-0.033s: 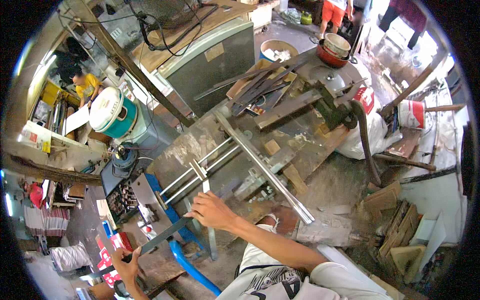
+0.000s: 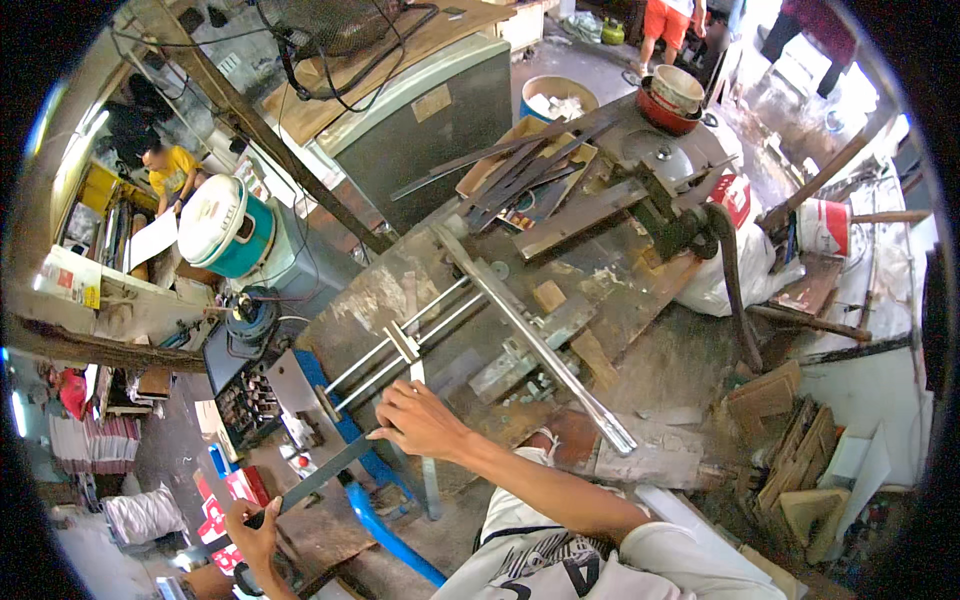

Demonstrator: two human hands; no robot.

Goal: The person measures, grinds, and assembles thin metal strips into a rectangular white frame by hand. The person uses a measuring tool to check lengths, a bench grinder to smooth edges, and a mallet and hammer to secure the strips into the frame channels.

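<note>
A long flat dark metal bar [image 2: 325, 477] slants between my two hands at the lower left. My left hand [image 2: 255, 535] is closed around its near left part. My right hand [image 2: 420, 418] has its fingers curled, with the thumb at the bar's far right end. Under and beside the right hand runs a narrow pale metal strip [image 2: 430, 485], part of it covered by the hand. Just beyond lies a metal frame of two thin rods with a short crosspiece [image 2: 403, 345], joined to a long shiny rail [image 2: 560, 370] on the worn workbench [image 2: 375, 295].
A blue tube [image 2: 385, 535] curves below the bar. A bench vise [image 2: 670, 225] stands at the far right of the workbench, near a box of dark metal strips [image 2: 530, 175]. Boards [image 2: 805, 455] lean at right. A person in yellow [image 2: 172, 172] sits at far left.
The view has shifted slightly. My right hand has moved a little to the left at the bar's end; both hands keep nearly the same pose.
</note>
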